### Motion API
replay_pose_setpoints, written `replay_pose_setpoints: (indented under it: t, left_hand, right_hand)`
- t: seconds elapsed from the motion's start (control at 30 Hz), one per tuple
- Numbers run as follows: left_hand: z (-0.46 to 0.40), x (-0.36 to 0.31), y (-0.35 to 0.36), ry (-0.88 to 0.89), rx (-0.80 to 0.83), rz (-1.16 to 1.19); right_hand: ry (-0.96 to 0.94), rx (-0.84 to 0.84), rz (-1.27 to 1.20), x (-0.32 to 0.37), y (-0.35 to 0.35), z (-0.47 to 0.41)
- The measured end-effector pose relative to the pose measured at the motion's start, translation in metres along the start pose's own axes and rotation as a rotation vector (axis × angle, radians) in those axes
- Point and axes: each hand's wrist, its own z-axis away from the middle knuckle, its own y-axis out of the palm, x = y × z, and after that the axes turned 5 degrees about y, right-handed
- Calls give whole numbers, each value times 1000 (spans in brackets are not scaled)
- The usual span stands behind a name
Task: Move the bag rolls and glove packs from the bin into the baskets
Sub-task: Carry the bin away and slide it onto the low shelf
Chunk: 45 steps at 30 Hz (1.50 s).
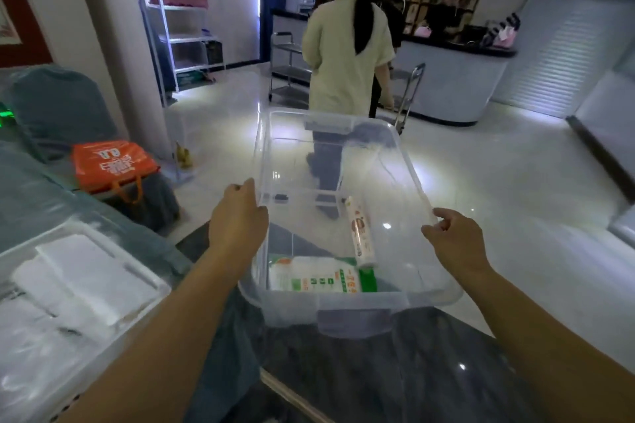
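Out over the shiny floor, between my two arms, I'm holding the clear bin point(338, 302) up by its long sides. My left hand point(237, 216) is curling its fingers around the left rim, and my right hand point(453, 244) is pinching the right rim between thumb and fingers. Inside, near the end closest to me, a green-and-white glove pack point(316, 275) is lying flat on the bottom, and one bag roll point(359, 230) is leaning across it, its lower end resting on the pack. Nothing else is showing in the bin, so I'm judging that we're late in the unloading, with the bin itself being carried or repositioned. No baskets are showing from here; a frosted lidded box point(68, 292) is sitting at my left. Next, I reckon, I'm needing a steady surface for the bin, then one hand freeing up to lift the roll first, since it's lying on top.
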Motion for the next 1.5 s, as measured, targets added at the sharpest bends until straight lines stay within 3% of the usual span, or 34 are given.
replay_pose_setpoints:
  t: [0.53,0.9,1.2,1.5]
  left_hand:
    - [-294,61,227,-141,328,123]
    - [-492,58,359,-508,261,209]
    - [-636,110,405,-747,77,182]
    - [-852,202,433,-822,-72,228]
  right_hand:
    - [193,101,68,-3,162,-307]
    - [107,327,-2,-1,267,-588]
    - [-24,486,16,77,390,-764]
    - [-3,492,-28,192,546,-917]
